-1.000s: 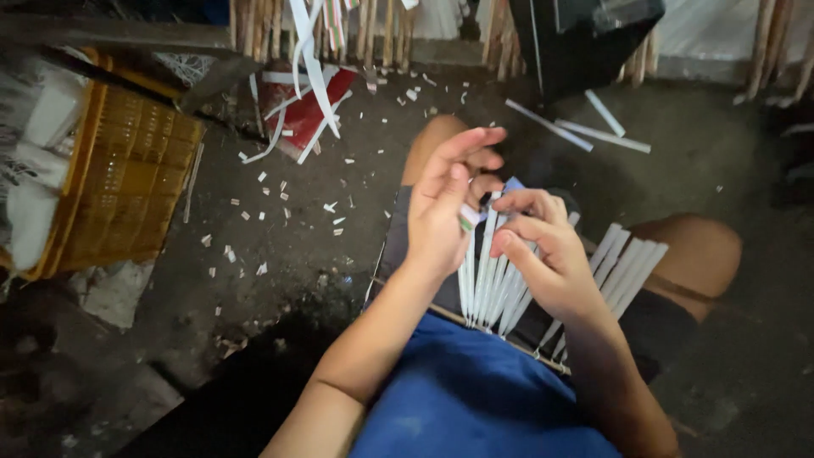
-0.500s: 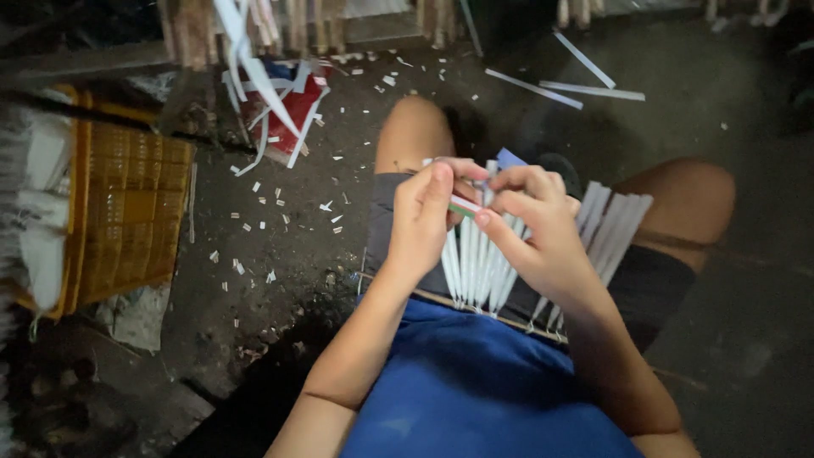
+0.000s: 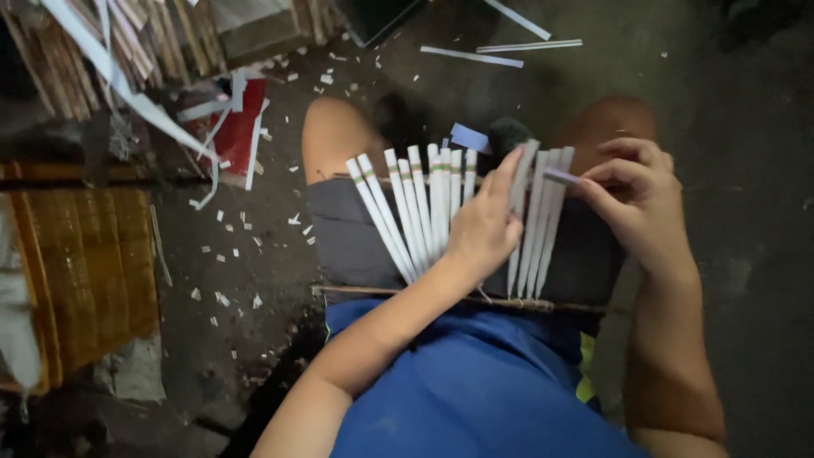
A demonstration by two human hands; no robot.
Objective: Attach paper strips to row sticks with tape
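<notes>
A: What does the view show?

B: A seated person, seen from above, with a fan of white paper-wrapped sticks (image 3: pixel 424 208) laid across the lap on dark shorts (image 3: pixel 348 242). A thin wooden rod (image 3: pixel 543 304) runs along the near ends of the sticks.

A: State of the hands?

B: The left hand (image 3: pixel 485 227) lies flat and open over the middle of the fan, fingers pointing away and pressing the sticks down. The right hand (image 3: pixel 638 202) is closed in a pinch on a short pale strip (image 3: pixel 562 176), held at the far tips of the right-hand group of sticks (image 3: pixel 538 225).

A: Which step is in hand?

B: As I judge it, one piece is being fitted among the tips while the rest of the row is held flat. The left-side sticks already lie evenly spread; the right-side group is bunched closer together.

A: What does the next move call for?

B: Probably steady pressure from the flat hand, so the row does not slide, and a fine placement by the pinching fingers. That is only my reading.

A: And the surroundings?

B: A concrete floor (image 3: pixel 746 102) strewn with white paper scraps (image 3: pixel 229 254), a red sheet (image 3: pixel 237 136) with loose strips on it, a yellow woven basket (image 3: pixel 76 271) to the left, and spare long strips (image 3: pixel 475 56) beyond the knees.
</notes>
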